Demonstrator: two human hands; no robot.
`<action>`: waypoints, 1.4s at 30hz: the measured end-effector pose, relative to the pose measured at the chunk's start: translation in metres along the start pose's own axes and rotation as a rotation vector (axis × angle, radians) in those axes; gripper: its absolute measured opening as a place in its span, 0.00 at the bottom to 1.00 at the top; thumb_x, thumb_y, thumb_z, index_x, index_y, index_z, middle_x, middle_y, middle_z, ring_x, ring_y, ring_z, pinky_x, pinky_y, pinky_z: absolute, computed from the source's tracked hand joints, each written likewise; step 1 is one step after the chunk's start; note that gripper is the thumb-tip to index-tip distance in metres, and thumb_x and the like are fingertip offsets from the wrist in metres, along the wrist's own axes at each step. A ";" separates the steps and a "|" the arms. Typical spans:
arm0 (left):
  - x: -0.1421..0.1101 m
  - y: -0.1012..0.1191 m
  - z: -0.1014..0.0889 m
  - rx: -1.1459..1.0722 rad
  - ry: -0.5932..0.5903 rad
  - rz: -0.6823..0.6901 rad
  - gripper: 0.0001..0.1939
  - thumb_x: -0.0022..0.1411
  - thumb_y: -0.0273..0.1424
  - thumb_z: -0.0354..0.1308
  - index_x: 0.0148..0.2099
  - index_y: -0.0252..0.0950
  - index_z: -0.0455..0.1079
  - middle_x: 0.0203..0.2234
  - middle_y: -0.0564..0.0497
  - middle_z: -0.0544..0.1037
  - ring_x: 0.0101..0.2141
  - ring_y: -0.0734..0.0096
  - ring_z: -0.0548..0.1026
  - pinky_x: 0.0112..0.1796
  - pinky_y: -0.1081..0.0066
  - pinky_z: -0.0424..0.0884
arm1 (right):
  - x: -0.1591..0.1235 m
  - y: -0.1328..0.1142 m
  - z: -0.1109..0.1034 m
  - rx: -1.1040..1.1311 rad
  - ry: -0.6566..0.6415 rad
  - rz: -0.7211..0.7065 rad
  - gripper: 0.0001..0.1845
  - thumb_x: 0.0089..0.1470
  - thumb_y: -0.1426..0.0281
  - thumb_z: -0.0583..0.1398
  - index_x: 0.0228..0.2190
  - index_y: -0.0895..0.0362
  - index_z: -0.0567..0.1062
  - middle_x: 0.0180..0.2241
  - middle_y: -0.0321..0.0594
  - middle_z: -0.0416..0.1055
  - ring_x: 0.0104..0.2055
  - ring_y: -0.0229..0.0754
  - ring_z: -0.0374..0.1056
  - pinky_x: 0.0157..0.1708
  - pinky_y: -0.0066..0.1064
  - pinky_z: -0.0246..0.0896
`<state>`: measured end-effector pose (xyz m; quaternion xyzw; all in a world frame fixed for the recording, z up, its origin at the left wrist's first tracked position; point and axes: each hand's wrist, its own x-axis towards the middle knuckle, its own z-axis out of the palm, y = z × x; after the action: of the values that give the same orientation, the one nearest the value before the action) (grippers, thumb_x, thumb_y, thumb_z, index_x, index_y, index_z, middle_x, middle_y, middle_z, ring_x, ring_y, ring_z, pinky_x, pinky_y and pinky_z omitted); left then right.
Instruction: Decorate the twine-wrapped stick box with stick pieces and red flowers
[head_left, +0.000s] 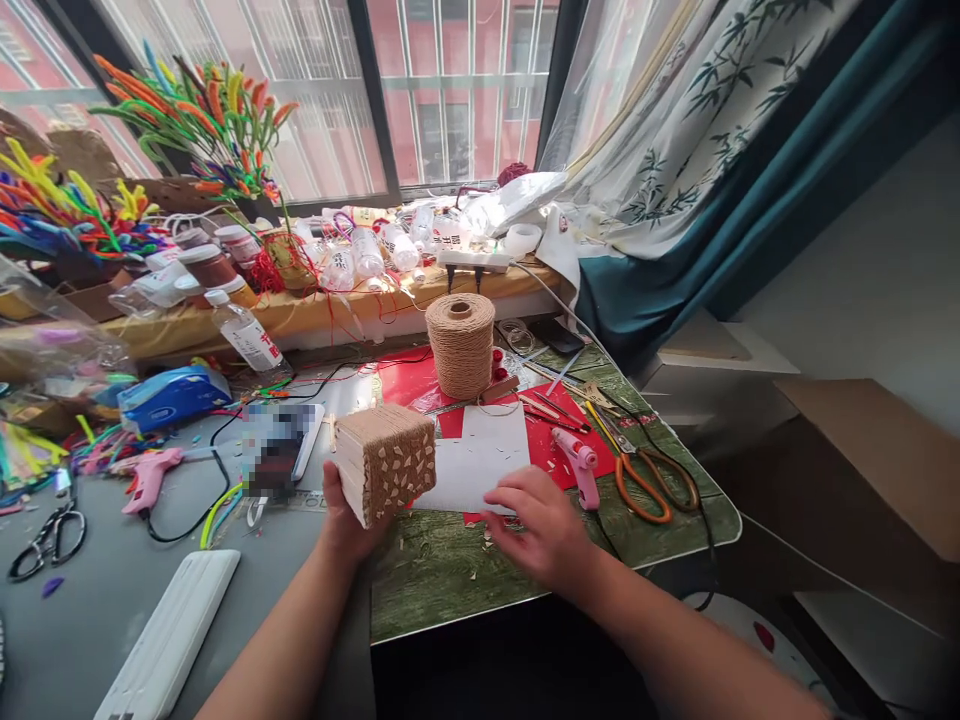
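Note:
My left hand holds a box from below and from its left side. Brown twine wraps the top and right face, and small pale chips dot the right face; the left face shows pale wood-like strips. My right hand hovers over the front edge of a white paper sheet, apart from the box. Its fingers are bent with a gap between them, and I see nothing in them. Small pale chips lie about the sheet. Right of that hand stands a pink glue gun, with orange-handled scissors beyond it.
A large twine spool stands behind the sheet on red paper. On the left lie a second pink glue gun, black scissors, a phone and a white bar-shaped case. Bottles and a power strip line the back.

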<state>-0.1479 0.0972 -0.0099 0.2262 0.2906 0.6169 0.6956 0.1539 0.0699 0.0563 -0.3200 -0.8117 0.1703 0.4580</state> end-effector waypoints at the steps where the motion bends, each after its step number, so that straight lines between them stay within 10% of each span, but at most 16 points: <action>1: -0.001 -0.001 0.000 0.005 -0.004 -0.004 0.43 0.63 0.66 0.48 0.69 0.45 0.63 0.59 0.44 0.77 0.60 0.47 0.73 0.57 0.49 0.71 | 0.008 -0.001 0.010 0.031 0.009 -0.017 0.14 0.61 0.74 0.63 0.48 0.50 0.76 0.38 0.44 0.76 0.40 0.50 0.71 0.42 0.45 0.70; 9: -0.003 0.000 0.012 0.004 0.051 0.018 0.41 0.64 0.64 0.49 0.67 0.43 0.66 0.58 0.43 0.77 0.61 0.43 0.71 0.59 0.45 0.69 | 0.035 -0.003 0.061 0.185 0.078 0.080 0.08 0.63 0.66 0.65 0.43 0.53 0.78 0.35 0.42 0.76 0.39 0.47 0.71 0.41 0.40 0.69; 28: -0.004 0.002 0.011 -0.071 -0.038 -0.031 0.40 0.67 0.60 0.49 0.70 0.39 0.62 0.56 0.42 0.79 0.58 0.45 0.74 0.60 0.48 0.69 | 0.047 -0.009 0.064 0.327 0.040 0.169 0.03 0.65 0.72 0.59 0.38 0.54 0.75 0.35 0.41 0.72 0.39 0.45 0.68 0.42 0.38 0.66; 36: 0.000 0.005 0.005 -0.170 -0.024 -0.033 0.40 0.68 0.60 0.48 0.72 0.43 0.58 0.59 0.45 0.77 0.56 0.54 0.77 0.57 0.57 0.72 | 0.053 0.007 0.035 0.669 0.547 0.466 0.03 0.64 0.67 0.62 0.38 0.54 0.74 0.37 0.38 0.73 0.34 0.39 0.69 0.36 0.33 0.67; 42: 0.003 0.005 0.006 -0.047 0.011 0.033 0.38 0.67 0.61 0.48 0.69 0.46 0.63 0.58 0.49 0.78 0.56 0.55 0.77 0.56 0.56 0.73 | 0.074 0.015 -0.044 0.588 0.970 0.290 0.06 0.56 0.74 0.67 0.31 0.55 0.74 0.36 0.36 0.73 0.31 0.36 0.69 0.35 0.32 0.66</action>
<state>-0.1467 0.1011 -0.0023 0.2113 0.2760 0.6363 0.6887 0.1692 0.1304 0.1174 -0.3288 -0.3760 0.2833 0.8187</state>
